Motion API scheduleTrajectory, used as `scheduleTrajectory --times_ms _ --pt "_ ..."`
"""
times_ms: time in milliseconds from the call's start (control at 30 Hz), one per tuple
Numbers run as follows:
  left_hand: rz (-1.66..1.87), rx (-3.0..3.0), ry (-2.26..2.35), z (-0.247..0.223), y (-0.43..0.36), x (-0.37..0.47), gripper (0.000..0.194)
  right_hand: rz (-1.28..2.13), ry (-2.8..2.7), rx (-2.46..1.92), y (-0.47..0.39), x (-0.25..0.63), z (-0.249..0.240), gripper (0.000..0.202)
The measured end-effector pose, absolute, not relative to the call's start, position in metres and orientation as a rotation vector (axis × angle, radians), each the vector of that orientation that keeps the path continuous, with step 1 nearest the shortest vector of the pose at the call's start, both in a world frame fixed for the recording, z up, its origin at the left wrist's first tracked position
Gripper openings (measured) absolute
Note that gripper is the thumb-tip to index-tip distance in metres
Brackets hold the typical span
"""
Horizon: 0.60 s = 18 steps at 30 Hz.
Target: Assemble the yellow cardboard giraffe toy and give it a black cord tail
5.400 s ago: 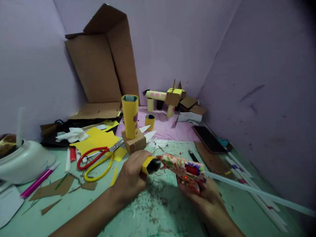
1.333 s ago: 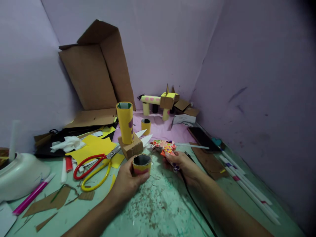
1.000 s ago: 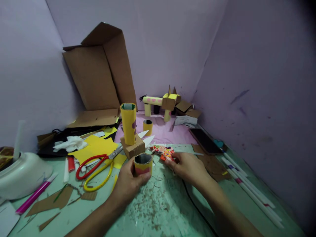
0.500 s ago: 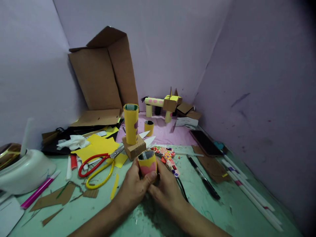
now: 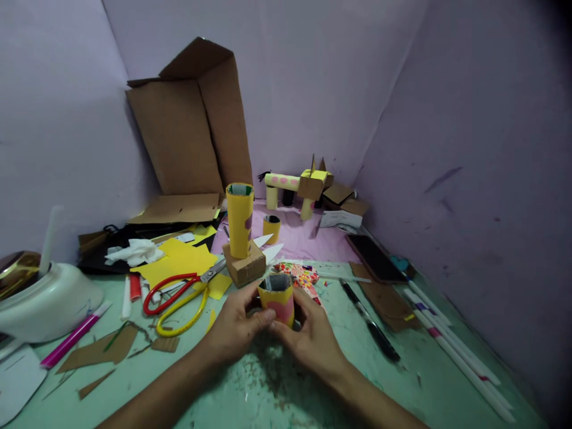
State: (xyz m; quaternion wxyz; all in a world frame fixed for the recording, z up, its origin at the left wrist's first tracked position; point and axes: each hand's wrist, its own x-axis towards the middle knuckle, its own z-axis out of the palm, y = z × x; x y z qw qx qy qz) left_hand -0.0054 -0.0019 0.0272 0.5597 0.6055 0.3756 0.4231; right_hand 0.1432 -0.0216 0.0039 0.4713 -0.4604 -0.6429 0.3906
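The left hand (image 5: 238, 326) has its fingers around one side of the short yellow tube (image 5: 276, 302), over the desk (image 5: 431, 384). The tube looks light and stiff, but a hard squeeze could dent it. Best hold its sides softly. The right hand (image 5: 311, 337) has its fingers on the other side.

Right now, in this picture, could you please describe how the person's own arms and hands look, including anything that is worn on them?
The left hand and right hand are bare, with no gloves. Both forearms, left and right, are uncovered as far as they show, with no sleeves, watch or bracelet visible. I see no rings, but some fingers are partly hidden.
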Motion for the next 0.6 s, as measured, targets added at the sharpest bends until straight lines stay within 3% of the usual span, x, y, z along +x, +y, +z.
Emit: scheduleTrajectory --times_ms 267,433,600 --pt "1.007 1.573 1.126 0.037 -0.004 -0.009 0.031 1.316 -1.285 -0.969 -0.016 0.144 0.002 0.034" --pt "1.542 1.631 1.606 0.055 0.007 -0.034 0.024 1.292 -1.213 -1.052 -0.012 0.148 -0.001 0.029" --pt "1.406 1.592 1.546 0.063 0.038 -0.044 0.074 1.299 -1.207 -1.019 -0.011 0.148 -0.001 0.035"
